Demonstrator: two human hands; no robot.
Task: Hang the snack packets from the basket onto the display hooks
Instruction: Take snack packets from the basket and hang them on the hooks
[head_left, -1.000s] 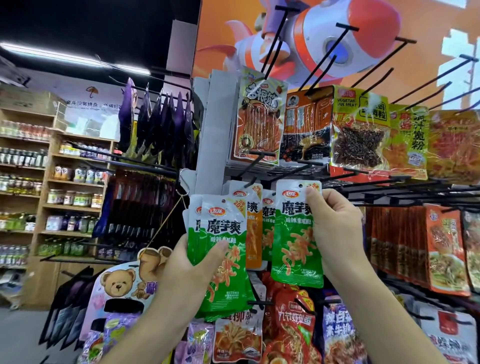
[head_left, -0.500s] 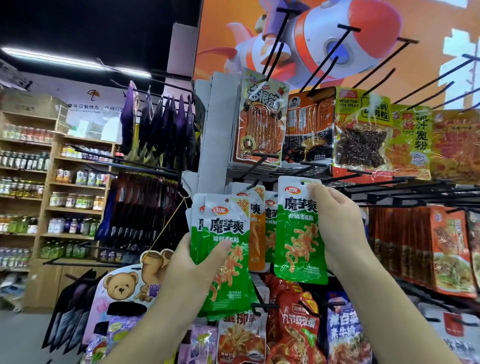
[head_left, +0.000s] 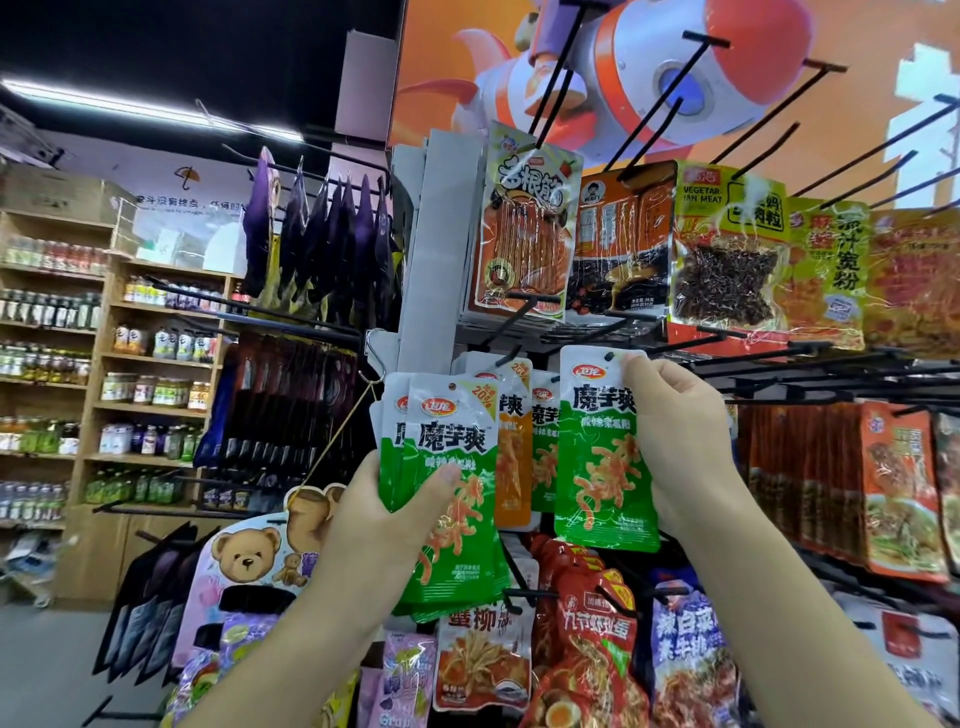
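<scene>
1. My right hand (head_left: 675, 441) pinches one glossy green-and-white foil snack packet (head_left: 605, 467) by its top corner, keeping the punched hole free for the black wire display hook (head_left: 506, 357).
2. My left hand (head_left: 384, 525) grips the spare stack of matching green packets (head_left: 452, 499), upright for easy picking.
3. The basket is out of view (no telling what's left).

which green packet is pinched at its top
The single green packet in the right hand; the left hand grips its stack lower down.

Glossy plastic snack packets (head_left: 605, 457), matt black metal display hooks (head_left: 524, 322), pale wooden shelves (head_left: 98, 358)
</scene>
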